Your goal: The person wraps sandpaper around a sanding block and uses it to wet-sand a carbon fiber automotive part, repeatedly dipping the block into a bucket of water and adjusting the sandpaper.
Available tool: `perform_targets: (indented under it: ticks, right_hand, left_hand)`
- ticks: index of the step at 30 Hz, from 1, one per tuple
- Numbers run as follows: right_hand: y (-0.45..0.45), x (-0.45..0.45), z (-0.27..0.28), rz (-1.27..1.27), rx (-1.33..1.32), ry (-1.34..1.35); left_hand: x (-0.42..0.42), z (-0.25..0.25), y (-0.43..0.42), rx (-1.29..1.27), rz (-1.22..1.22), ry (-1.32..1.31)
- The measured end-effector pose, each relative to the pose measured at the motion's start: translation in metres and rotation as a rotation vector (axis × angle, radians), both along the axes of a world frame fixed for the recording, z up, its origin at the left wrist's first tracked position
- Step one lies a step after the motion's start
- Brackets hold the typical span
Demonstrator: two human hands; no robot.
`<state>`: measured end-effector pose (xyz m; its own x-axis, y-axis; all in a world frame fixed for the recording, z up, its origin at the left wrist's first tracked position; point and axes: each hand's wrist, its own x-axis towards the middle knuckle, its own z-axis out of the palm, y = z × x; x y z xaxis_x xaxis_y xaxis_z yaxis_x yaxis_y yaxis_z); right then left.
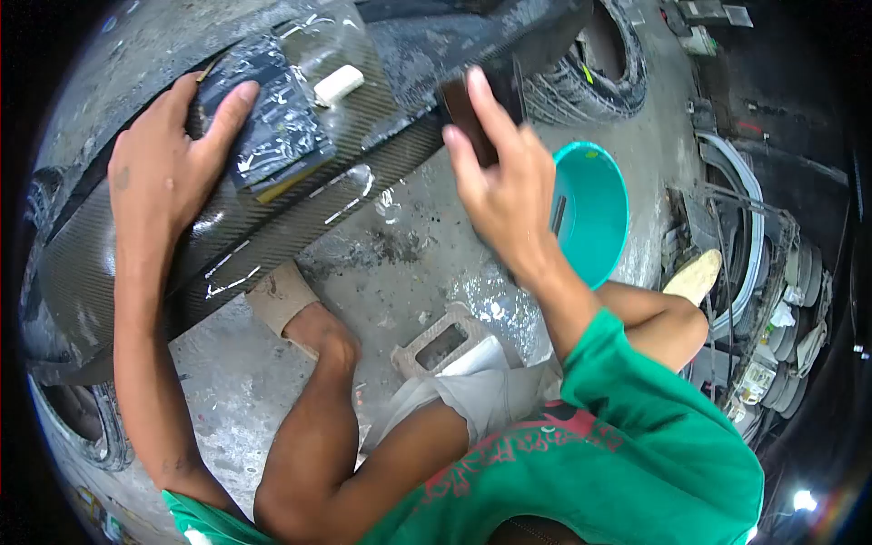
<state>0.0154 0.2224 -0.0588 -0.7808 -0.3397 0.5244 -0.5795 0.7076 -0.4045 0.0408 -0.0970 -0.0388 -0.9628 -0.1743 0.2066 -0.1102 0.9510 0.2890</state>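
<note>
My left hand (168, 163) lies spread at the left side of a stack of dark, wet, glossy sheets (272, 113), thumb on its near surface. Its other fingertips are partly hidden at the far edge. The stack rests on a carbon-fibre panel (354, 136), and a small white block (339, 85) sits to its right. Raised at the panel's right part, my right hand (509, 173) grips a dark brown flat block (466, 118), thumb and index finger along its near side. The block's underside is hidden.
A teal basin (595, 213) stands on the wet concrete floor right of my right hand, with a dark stick-like thing inside. Tyres (590, 86) support the panel's ends. A low plastic stool (450, 343) is beneath me. Car parts (781, 336) are piled at the right.
</note>
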Motion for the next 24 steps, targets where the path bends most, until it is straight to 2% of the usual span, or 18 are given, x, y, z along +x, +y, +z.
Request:
perform_targets:
  ticks: [1,3,4,5,7,9,10,13,15,19,20,21,23,24]
  right_hand:
    - [0.002,0.001,-0.001,0.019,0.020,0.037]
    - [0.002,-0.008,0.004,-0.115,0.147,-0.083]
    - [-0.003,-0.024,0.006,-0.118,0.134,-0.034]
    - [-0.008,-0.043,0.006,-0.115,0.095,-0.068]
    - [-0.014,-0.033,0.011,-0.152,0.166,-0.026]
    - [-0.008,0.003,0.007,-0.104,0.081,-0.074]
    - [-0.007,0.009,0.000,0.020,-0.022,0.027]
    - [-0.007,-0.003,0.012,-0.038,0.164,0.018]
    - [-0.013,-0.039,0.011,-0.057,0.198,0.029]
    - [-0.008,0.006,0.015,-0.048,0.202,-0.019]
    - [-0.001,0.019,0.016,-0.022,0.235,-0.081]
    - [0.008,0.022,0.012,0.069,0.137,-0.040]
    - [0.038,0.037,0.025,-0.052,0.277,-0.216]
    - [0.057,0.042,0.026,-0.122,0.265,-0.190]
  left_hand:
    - [0.000,0.000,0.001,-0.025,0.013,0.005]
    - [-0.003,-0.002,-0.002,-0.029,0.018,-0.033]
    - [-0.005,0.000,-0.004,0.065,0.008,-0.103]
    - [-0.004,-0.004,-0.001,0.004,0.045,-0.052]
    - [-0.004,-0.003,-0.002,0.064,0.037,-0.076]
    - [-0.002,-0.001,0.000,0.053,0.009,-0.052]
    - [-0.003,-0.004,-0.003,-0.027,0.004,-0.011]
    - [-0.004,0.001,-0.001,0.023,0.022,-0.061]
    - [-0.004,-0.005,-0.003,0.016,0.045,-0.076]
    - [-0.002,0.003,0.000,-0.012,0.010,-0.080]
    - [-0.003,-0.006,-0.006,-0.029,-0.029,0.015]
    - [-0.001,0.000,-0.002,0.016,-0.019,0.016]
    - [-0.003,-0.006,-0.005,0.027,-0.121,0.293]
    - [-0.003,0.000,-0.002,-0.028,-0.171,0.359]
